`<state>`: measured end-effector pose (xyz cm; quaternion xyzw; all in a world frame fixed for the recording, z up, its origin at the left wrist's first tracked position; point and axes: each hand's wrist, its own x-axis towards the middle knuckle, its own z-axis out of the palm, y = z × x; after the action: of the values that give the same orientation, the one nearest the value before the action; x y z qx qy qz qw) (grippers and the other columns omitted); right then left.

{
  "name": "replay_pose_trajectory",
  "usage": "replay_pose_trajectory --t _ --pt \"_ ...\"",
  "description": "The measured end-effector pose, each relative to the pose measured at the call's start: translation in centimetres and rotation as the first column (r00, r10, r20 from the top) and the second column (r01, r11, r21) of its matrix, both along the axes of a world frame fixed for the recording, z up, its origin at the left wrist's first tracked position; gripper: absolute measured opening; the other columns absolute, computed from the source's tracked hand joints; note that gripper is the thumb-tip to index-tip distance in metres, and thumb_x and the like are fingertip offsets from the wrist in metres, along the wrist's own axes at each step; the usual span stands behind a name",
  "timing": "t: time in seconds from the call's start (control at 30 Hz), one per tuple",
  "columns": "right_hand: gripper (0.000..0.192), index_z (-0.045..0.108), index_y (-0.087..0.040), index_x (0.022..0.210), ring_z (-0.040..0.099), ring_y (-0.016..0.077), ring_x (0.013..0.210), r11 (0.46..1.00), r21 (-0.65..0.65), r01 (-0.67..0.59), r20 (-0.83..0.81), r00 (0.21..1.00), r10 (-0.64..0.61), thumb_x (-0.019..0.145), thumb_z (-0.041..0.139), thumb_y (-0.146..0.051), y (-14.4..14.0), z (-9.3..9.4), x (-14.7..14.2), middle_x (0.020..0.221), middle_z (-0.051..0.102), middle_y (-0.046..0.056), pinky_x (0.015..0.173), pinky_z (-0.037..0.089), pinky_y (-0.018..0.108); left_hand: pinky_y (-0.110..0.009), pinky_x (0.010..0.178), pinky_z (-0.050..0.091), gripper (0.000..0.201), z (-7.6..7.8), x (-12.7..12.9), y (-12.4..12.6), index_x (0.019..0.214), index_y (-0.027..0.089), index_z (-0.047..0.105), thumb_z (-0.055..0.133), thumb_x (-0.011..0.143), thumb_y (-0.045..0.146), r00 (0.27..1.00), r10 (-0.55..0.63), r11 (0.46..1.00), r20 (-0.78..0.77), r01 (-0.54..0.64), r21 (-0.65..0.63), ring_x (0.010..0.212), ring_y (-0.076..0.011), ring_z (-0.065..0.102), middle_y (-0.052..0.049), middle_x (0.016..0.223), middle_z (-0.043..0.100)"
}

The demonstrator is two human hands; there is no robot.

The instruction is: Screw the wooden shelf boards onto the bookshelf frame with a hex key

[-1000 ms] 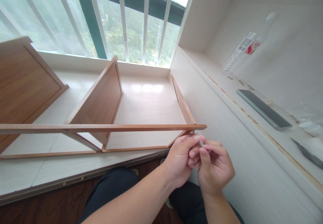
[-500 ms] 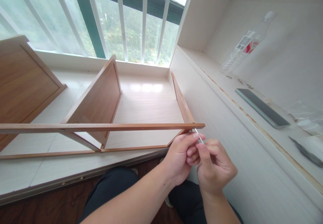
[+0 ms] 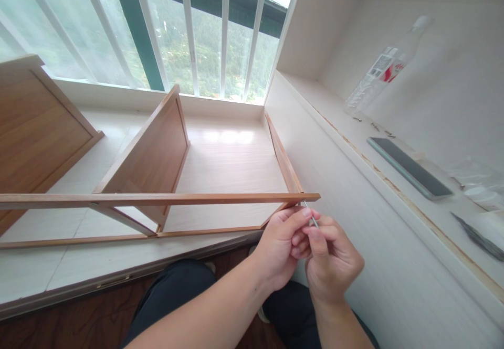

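Note:
A thin metal rod (image 3: 314, 222), like the shaft of a hex key, slants up to the underside of a wooden rail (image 3: 236, 198) near its right end. My right hand (image 3: 334, 257) is closed, pinching the rod's lower part between thumb and fingers. Higher up, my left hand (image 3: 281, 244) is closed too, with its thumb and fingertips around the rod just below the rail. The rail belongs to a wooden frame with an upright middle panel (image 3: 157, 155) and a narrow end panel (image 3: 284, 155) at the right. My fingers hide part of the rod and the joint behind it.
A white wall panel (image 3: 354, 207) rises close on the right. The ledge above it holds a clear plastic bottle (image 3: 388, 68), small screws (image 3: 375, 126), a phone (image 3: 409, 168) and a dark flat packet (image 3: 478, 236). Another wooden panel (image 3: 39, 134) stands at left, before a barred window (image 3: 205, 39).
My right hand has turned slightly and shifted a little left, and the rod's lower end shows more between the fingers. My left hand stays in place.

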<state>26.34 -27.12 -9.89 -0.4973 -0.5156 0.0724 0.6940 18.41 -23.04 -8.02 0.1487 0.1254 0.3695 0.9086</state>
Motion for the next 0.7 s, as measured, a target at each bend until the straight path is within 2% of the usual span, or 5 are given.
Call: replay_pose_trajectory --t 0.1,0.27,0.43,0.7 --pt "0.017 0.068 -0.018 0.073 0.056 0.0104 0.048 0.999 0.033 0.012 0.039 0.999 -0.013 0.090 0.067 -0.019 0.0 -0.1 0.0 0.065 0.066 -0.001 0.044 0.046 0.023 -0.016 0.040 0.016 0.024 -0.2 -0.1 0.0 0.081 0.012 0.069 0.076 0.081 0.035 1.000 -0.015 1.000 0.014 0.015 0.021 0.038 -0.0019 0.024 0.010 0.043 0.034" --pt "0.006 0.066 -0.019 0.084 0.057 0.0134 0.058 0.997 0.068 0.047 0.045 0.998 -0.051 0.087 0.070 -0.021 0.0 -0.8 0.4 0.067 0.065 -0.001 0.058 0.050 0.030 -0.016 0.041 0.018 0.023 -0.1 -0.3 0.0 0.083 0.011 0.069 0.073 0.083 0.034 0.999 -0.042 0.998 0.024 0.041 0.049 0.039 -0.0024 0.026 0.009 0.044 0.035" --pt "0.009 0.066 -0.019 0.092 0.061 0.0147 0.066 0.990 0.140 0.030 0.078 0.996 -0.041 0.085 0.072 -0.019 0.4 -1.0 0.6 0.069 0.064 -0.001 0.065 0.052 0.032 -0.017 0.041 0.018 0.023 0.1 -0.5 0.1 0.082 0.011 0.068 0.072 0.083 0.034 0.999 -0.024 0.999 0.021 0.023 0.043 0.039 -0.0028 0.025 0.009 0.044 0.035" --pt "0.011 0.066 -0.017 0.098 0.059 0.0113 0.052 0.993 0.114 0.011 0.001 1.000 -0.011 0.087 0.068 -0.015 0.2 -1.0 0.2 0.073 0.064 0.001 0.038 0.046 0.020 -0.017 0.041 0.017 0.025 0.0 -0.4 0.3 0.086 0.011 0.068 0.071 0.084 0.035 0.999 -0.035 0.999 0.031 0.034 0.029 0.039 -0.0031 0.025 0.009 0.045 0.035"
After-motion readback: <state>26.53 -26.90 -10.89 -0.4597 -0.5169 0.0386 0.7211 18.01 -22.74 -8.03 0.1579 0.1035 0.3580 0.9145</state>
